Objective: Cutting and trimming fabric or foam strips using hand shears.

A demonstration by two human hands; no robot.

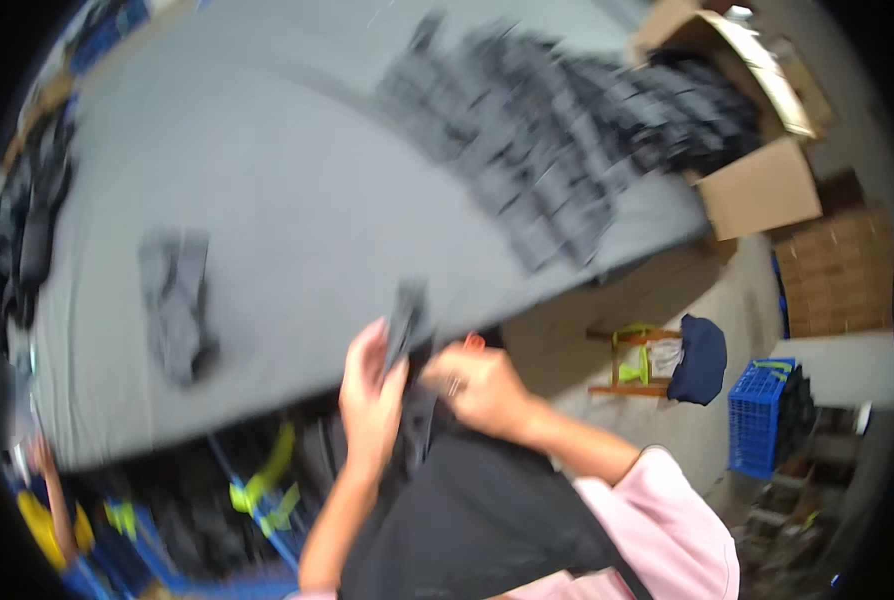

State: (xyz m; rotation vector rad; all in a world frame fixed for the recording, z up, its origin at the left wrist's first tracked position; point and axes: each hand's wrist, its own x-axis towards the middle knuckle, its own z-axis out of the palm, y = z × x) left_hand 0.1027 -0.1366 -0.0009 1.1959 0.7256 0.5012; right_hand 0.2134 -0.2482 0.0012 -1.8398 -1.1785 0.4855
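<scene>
My left hand [369, 395] is closed around a narrow dark grey fabric piece [407, 305], which stands up past its fingers near the table's front edge. Close on its right, my right hand [487, 388] is curled shut on a small tool with an orange-red part [474, 342] and a dull metallic part at the fingers. Its kind is blurred. More dark fabric [419, 425] hangs below the hands, over a black apron [467, 515]. A single dark grey fabric piece [177, 305] lies to the left on the grey-covered table [277, 220].
Many dark grey pieces [537, 150] spread from an open cardboard box [762, 190] at the far right. A stool [632, 362] with dark blue cloth and a blue crate [757, 420] stand on the floor at right. Another person's arm [57, 500] shows at lower left.
</scene>
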